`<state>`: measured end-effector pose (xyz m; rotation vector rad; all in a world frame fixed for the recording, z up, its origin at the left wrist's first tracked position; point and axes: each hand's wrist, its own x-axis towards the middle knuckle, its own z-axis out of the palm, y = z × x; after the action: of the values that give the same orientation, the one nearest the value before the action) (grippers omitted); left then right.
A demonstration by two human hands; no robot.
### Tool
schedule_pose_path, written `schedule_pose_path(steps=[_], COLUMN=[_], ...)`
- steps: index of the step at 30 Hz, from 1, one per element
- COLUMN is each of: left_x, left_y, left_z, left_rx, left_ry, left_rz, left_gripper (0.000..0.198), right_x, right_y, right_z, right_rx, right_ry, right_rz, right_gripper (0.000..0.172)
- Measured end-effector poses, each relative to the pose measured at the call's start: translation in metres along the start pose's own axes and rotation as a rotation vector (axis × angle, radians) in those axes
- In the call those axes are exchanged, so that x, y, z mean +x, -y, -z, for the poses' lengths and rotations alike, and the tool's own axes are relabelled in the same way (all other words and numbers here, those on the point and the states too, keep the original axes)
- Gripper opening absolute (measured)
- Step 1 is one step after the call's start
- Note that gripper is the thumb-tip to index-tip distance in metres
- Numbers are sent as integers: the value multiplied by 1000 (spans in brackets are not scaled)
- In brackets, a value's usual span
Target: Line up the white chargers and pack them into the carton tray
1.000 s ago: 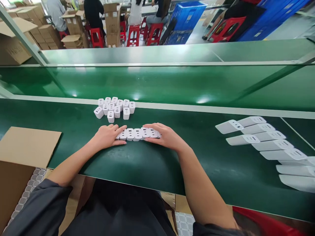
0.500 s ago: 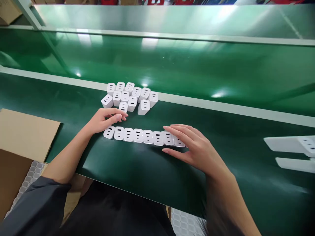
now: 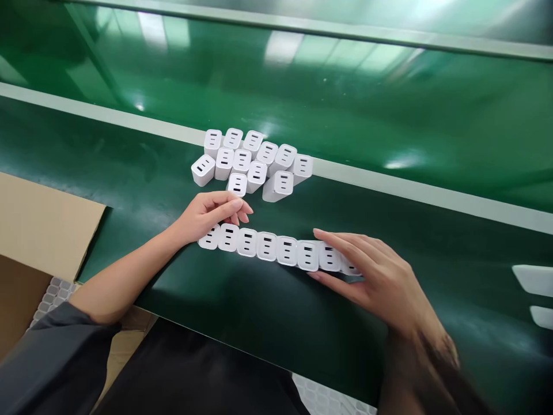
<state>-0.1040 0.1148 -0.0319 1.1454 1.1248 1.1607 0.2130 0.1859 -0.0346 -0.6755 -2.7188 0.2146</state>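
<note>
A row of several white charger blocks (image 3: 276,250) lies on the green table (image 3: 268,311), slotted faces up. My left hand (image 3: 211,212) hovers over the row's left end, fingers curled together and pointing right, with nothing visible in them. At the right end my right hand (image 3: 380,276) rests with its fingers stretched out flat across the last blocks. A loose cluster of more white chargers (image 3: 250,162) stands just beyond the left hand, against the pale strip.
A cardboard box flap (image 3: 38,222) sits at the left edge, with a tray of white cells (image 3: 49,297) below it. Long white pieces (image 3: 536,279) show at the far right. A shiny green conveyor belt (image 3: 345,104) runs behind the pale strip.
Both hands moved apart from the middle of the row toward its ends, uncovering the blocks. The left hand lifted off the row. The camera tilted down and closer.
</note>
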Motion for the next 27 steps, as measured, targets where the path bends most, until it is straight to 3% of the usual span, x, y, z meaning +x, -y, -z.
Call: schedule_pose_path(steps=[14, 27], left_x=[8, 8], left_y=[-1, -1], left_z=[7, 5], left_rx=[-112, -140], left_ry=[307, 298], left_rz=[116, 143], left_gripper=[35, 51], right_x=[0, 0], right_y=[0, 0], right_z=[2, 2], right_rx=[47, 50], right_ry=[19, 22], right_rz=[-60, -58], right_gripper=[61, 62])
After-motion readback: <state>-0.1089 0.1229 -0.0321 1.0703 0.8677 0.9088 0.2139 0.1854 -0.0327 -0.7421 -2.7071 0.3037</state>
